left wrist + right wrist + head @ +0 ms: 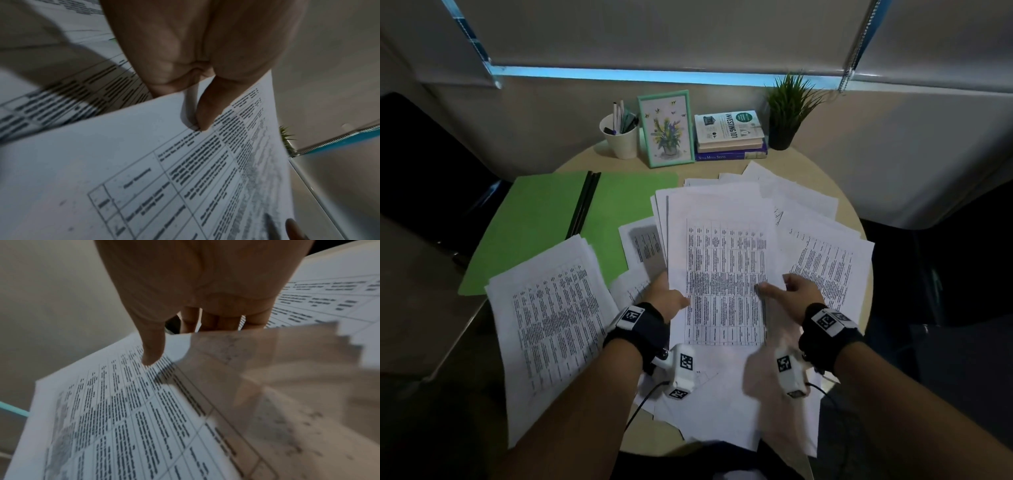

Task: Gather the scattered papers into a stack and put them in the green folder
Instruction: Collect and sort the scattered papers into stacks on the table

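Thin white printed sheets, covered in ruled tables of small dark text, lie fanned over a round, pale wood-toned bench [858, 219]. The left hand [666, 298] pinches the left edge of the central papers [726, 260], thumb on top and fingers tucked beneath; the right hand [796, 294] grips their right edge the same way, its thumb [153, 352] pressed on the print. A second skewed pile [551, 318] overhangs the bench's lower-left rim. The green folder [544, 222], smooth matte card with a dark spine, lies open and flat in the upper left of the frame, its right flap partly bare. Along the far edge stand a white pen cup [621, 137], a mint picture frame [666, 128], stacked books [729, 135] and a spiky potted plant [787, 109].
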`<state>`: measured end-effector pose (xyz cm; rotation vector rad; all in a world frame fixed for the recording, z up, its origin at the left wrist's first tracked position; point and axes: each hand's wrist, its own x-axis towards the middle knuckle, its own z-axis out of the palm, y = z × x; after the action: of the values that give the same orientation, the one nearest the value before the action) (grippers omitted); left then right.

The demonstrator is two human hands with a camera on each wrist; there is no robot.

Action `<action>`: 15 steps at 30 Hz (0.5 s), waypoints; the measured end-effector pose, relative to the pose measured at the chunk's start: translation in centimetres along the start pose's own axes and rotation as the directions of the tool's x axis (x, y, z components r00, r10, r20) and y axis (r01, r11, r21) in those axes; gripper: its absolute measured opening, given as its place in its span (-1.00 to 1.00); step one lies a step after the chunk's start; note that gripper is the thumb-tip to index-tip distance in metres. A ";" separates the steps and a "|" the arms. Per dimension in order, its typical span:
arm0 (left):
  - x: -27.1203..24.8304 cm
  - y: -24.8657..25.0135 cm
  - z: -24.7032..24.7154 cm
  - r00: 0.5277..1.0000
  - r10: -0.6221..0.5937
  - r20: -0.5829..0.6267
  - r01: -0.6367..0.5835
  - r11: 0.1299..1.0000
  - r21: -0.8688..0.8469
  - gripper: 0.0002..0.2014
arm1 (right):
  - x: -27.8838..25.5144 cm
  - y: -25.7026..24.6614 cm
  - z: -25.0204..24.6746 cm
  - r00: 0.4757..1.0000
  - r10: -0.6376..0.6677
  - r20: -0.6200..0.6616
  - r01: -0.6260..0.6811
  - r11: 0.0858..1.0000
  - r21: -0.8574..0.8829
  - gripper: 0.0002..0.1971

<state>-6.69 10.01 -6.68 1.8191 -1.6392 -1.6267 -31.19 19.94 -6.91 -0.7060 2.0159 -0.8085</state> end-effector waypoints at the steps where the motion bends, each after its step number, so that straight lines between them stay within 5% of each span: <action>1: -0.5 0.5 0.0 1.000 0.006 -0.008 -0.007 0.999 -0.048 -0.47 | 0.0 -0.2 -0.1 1.000 -0.025 -0.002 0.025 1.000 -0.007 -0.61; 7: -2.2 2.3 0.4 0.983 0.124 -0.137 -0.148 0.972 -0.185 -0.66 | -0.6 -1.4 -0.2 0.997 -0.076 0.024 0.073 0.994 0.086 -0.79; 11: -2.6 3.1 0.2 0.973 0.143 -0.181 -0.165 0.979 -0.116 -0.69 | -0.5 -1.2 -0.2 0.992 -0.068 -0.107 0.079 0.991 0.105 -0.56; 15: -2.7 4.0 -0.2 0.971 0.185 -0.148 -0.202 0.973 -0.109 -0.68 | -0.9 -1.7 -0.6 0.994 -0.108 -0.023 0.110 0.982 0.151 -0.16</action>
<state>-8.23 10.56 -2.12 1.6161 -1.5661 -1.4517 -30.89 19.68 -4.91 -0.7289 1.9172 -1.0230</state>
